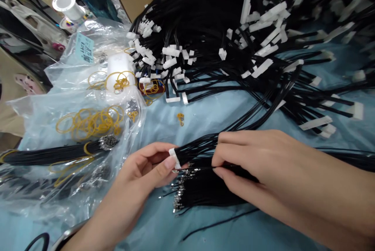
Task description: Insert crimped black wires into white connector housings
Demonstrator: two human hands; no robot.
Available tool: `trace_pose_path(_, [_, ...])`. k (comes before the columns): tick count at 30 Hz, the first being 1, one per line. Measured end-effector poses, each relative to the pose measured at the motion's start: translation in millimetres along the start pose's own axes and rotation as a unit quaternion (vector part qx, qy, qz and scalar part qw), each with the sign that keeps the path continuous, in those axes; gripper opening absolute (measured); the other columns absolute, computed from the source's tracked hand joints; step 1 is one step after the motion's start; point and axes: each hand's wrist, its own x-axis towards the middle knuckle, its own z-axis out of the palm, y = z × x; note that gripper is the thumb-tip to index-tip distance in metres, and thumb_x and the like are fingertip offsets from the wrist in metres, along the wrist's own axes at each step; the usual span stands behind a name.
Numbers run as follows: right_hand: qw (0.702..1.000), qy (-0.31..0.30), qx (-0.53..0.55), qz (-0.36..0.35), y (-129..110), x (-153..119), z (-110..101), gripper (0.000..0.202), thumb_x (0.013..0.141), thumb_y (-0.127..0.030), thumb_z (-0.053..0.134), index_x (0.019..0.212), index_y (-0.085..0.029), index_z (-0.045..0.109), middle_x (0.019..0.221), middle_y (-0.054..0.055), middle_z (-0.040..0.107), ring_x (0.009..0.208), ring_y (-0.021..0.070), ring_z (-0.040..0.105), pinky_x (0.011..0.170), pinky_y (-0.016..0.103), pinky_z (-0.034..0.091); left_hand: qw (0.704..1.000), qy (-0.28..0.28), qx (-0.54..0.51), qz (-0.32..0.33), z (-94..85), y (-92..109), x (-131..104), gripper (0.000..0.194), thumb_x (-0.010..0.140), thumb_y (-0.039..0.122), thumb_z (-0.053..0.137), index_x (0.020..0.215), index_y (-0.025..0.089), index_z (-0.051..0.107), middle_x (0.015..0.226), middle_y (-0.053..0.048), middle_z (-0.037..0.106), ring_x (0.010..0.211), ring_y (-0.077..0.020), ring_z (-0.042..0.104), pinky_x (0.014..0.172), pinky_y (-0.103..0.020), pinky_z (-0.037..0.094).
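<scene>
My left hand (146, 173) pinches a white connector housing (175, 158) between thumb and fingers. Several black wires (199, 144) run out of the housing toward the upper right. To its right, my right hand (249, 157) is closed, thumb against forefinger, on a thin black wire whose tip lies close to the housing. The fingers partly hide this wire. Below both hands lies a flat bundle of loose black wires (209, 190) with bare metal terminals (179, 192) at the left end. One single wire (216, 223) lies apart, nearer to me.
A large heap of black cables (199, 28) with white connectors fills the back and right. On the left, clear plastic bags (73, 98) lie with yellow rubber bands (93, 122) and a tied wire bundle (58, 153). A white spool (66, 5) stands behind. Blue sheeting (158, 126) covers the table.
</scene>
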Motion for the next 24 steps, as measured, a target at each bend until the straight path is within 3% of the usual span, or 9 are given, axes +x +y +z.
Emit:
trace_pose_path(9, [1.0,-0.005,0.008,-0.011,5.8,0.6,-0.7,0.025,0.085,-0.007,0.044,0.069,-0.019,0.058,0.067,-0.003,0.058,0.057,0.0131,0.052,0.052,0.028,0.039,1.0,0.019,0.006,0.002,-2.4,-2.2,1.5,0.015,0.071,0.028,0.078,0.084,0.024,0.073,0.075,0.004,0.073,0.068,-0.007,0.068,0.063,-0.008,0.054])
trace_pose_path(24, [0.998,0.016,-0.062,0.008,3.5,-2.5,-2.4,0.023,0.082,-0.017,0.043,0.062,-0.023,0.052,0.056,-0.002,0.053,0.043,0.0154,0.047,0.039,0.032,0.036,0.999,0.019,-0.031,0.009,0.0,-0.8,1.4,0.011,0.072,0.022,0.077,0.083,0.023,0.073,0.07,0.004,0.074,0.066,-0.0073,0.071,0.062,-0.006,0.055])
